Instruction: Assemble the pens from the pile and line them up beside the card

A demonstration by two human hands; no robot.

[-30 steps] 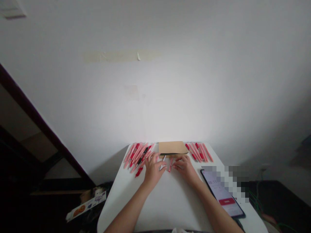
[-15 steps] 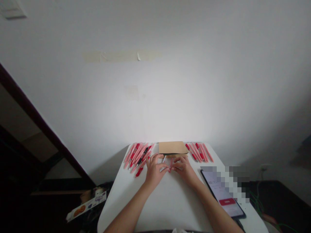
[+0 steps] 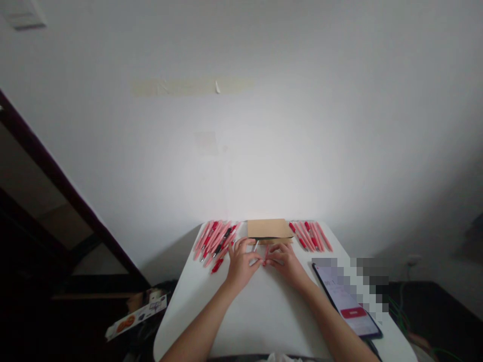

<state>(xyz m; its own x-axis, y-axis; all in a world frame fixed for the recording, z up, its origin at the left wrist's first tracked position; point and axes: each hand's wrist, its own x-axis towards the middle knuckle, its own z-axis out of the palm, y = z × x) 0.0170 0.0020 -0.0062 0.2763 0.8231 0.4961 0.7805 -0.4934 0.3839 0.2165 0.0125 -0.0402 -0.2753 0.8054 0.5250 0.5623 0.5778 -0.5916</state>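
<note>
My left hand (image 3: 242, 262) and my right hand (image 3: 286, 261) meet fingertip to fingertip over the white table (image 3: 264, 311), both pinched on a small pink pen (image 3: 266, 255) between them. A thin silver pen part (image 3: 255, 246) lies just beyond my left fingers. A pile of pink and red pens (image 3: 216, 240) spreads out to the left of my left hand. A second row of pink and red pens (image 3: 310, 236) lies to the right. A brown cardboard box (image 3: 268, 230) sits at the table's far edge, right behind my hands.
A phone (image 3: 349, 306) with a lit screen lies at the table's right side near my right forearm. The white wall rises straight behind the table. A printed packet (image 3: 136, 315) lies on the dark floor to the left.
My hands have drawn together and now both pinch the pink pen, which earlier lay between them on the table. The view has shifted slightly.
</note>
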